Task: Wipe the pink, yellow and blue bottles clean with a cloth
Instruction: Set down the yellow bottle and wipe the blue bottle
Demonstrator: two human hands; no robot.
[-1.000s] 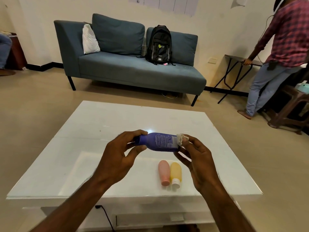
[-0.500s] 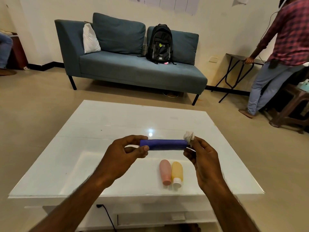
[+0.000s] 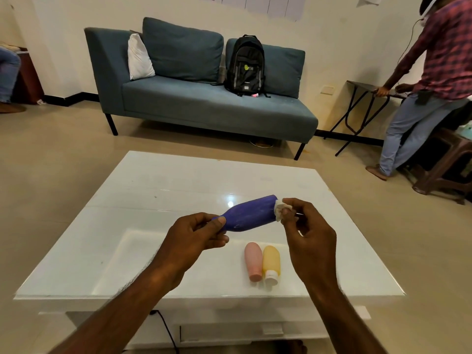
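the left hand [image 3: 190, 241] pinches the narrow cap end of the blue bottle [image 3: 249, 213] between thumb and fingers, holding it in the air above the white table [image 3: 158, 190]. the bottle lies nearly on its side, its wide base tilted up and away to the right. at that base the right hand [image 3: 307, 233] pinches a small wad of white cloth [image 3: 281, 209] between thumb and fingertips, and the cloth presses against the end of the bottle. both forearms reach in from the bottom edge of the view. below the hands, on the glossy tabletop near its front edge, the pink bottle [image 3: 253, 260] and the yellow bottle [image 3: 271, 263] lie flat side by side, touching, caps pointing toward the wearer; the yellow one has a white cap, the pink one a pink cap. a black cable [image 3: 166, 328] hangs under the table's front edge. beyond the table stands a blue-grey sofa [image 3: 204, 103] against the wall, with a white cushion [image 3: 139, 58] at its left end and a black backpack [image 3: 245, 66] propped upright on the seat. at the right, a person in a checked shirt [image 3: 449, 52] and jeans leans with a hand on a small dark folding table [image 3: 362, 88].
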